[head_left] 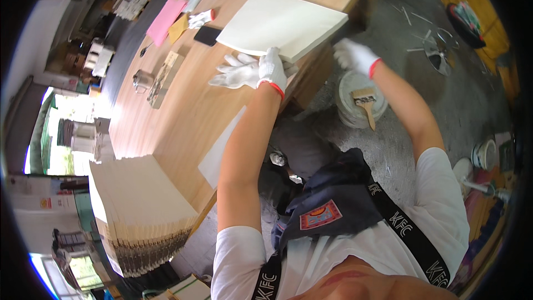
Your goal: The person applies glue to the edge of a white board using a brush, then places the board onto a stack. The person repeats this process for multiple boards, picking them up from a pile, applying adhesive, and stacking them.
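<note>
My left hand (271, 69), in a white glove with a red cuff, is at the near edge of a thick stack of off-white sheets (283, 22) on the wooden table. Its fingers stretch toward that edge; their undersides are hidden. Beside it, a loose-looking white glove shape (234, 73) lies flat on the wood with its fingers spread. Off the table's right side, my right hand (354, 56) hangs in the air, gloved the same way and slightly blurred. Its fingers are loosely apart, with nothing seen in them. Below it stands a white bucket (345, 112) with a flat wooden-handled brush (366, 105) on top.
The table (183, 128) carries a dark phone (207, 35), a metal cup (142, 80), a block (165, 79), a pink sheet (166, 19) and another pair of gloves (200, 19). A fanned paper stack (141, 189) occupies the near-left corner. Scraps litter the floor (405, 150).
</note>
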`<state>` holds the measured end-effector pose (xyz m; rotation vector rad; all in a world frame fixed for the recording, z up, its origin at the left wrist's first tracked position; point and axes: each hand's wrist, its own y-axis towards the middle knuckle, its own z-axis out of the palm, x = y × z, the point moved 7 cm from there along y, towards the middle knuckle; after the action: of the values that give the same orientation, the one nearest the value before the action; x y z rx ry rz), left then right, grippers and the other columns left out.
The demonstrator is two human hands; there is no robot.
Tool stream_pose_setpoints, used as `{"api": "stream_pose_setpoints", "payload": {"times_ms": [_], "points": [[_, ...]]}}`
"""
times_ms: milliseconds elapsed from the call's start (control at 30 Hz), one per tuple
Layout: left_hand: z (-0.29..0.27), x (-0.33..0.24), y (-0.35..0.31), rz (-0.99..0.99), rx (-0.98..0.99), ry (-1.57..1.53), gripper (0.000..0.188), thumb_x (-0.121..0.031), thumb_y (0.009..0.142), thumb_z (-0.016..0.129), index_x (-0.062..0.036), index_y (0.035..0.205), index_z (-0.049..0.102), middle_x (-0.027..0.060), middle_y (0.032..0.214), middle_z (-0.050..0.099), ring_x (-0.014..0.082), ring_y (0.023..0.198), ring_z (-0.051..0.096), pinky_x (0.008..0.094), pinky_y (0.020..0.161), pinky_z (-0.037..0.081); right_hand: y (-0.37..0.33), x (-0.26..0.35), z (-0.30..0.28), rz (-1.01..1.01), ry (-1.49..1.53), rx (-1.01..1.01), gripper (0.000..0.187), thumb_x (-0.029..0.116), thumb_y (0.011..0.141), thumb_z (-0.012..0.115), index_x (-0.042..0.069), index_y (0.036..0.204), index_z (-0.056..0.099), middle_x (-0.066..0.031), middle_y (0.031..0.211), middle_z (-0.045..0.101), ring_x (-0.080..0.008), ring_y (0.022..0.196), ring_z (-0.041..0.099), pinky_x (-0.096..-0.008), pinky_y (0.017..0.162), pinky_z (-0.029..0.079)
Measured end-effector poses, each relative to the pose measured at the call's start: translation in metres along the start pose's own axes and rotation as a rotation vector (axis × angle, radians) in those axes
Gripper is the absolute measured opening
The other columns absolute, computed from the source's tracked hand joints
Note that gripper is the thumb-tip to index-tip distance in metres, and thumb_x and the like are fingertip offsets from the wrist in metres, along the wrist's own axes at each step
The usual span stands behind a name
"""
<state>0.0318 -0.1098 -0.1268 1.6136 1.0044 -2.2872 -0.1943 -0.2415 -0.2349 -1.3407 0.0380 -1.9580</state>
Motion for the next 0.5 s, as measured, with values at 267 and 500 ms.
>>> {"api": "stream_pose_setpoints", "payload": {"times_ms": [267,500], "points": [[-0.071,-0.075,-0.014,0.153,0.023,0.193,0.025,-0.023,0.092,0.054,-0.0026,0.108,0.053,0.0106,0.073,0.055,0.0241,0.051,0.054,0.0395,0.045,0.048,-0.011,0.058,0.033,0.13,-0.269,0.181,0.06,0.057,0.095,0.054,0.004,0.12,0.062,-0.0012,0.09,0.067,-0.0043,0.068,0.061,-0.0187,0.05,0.054],[-0.129,-0.113,-0.078,0.52,0.162,0.322,0.034,-0.025,0.09,0.054,-0.0002,0.113,0.057,0.006,0.091,0.062,0.0124,0.074,0.058,0.028,0.058,0.048,-0.008,0.034,0.095,-0.108,-0.361,0.415,0.049,0.032,0.098,0.06,-0.001,0.134,0.054,-0.0077,0.116,0.066,-0.0114,0.101,0.063,-0.0249,0.077,0.055]]}}
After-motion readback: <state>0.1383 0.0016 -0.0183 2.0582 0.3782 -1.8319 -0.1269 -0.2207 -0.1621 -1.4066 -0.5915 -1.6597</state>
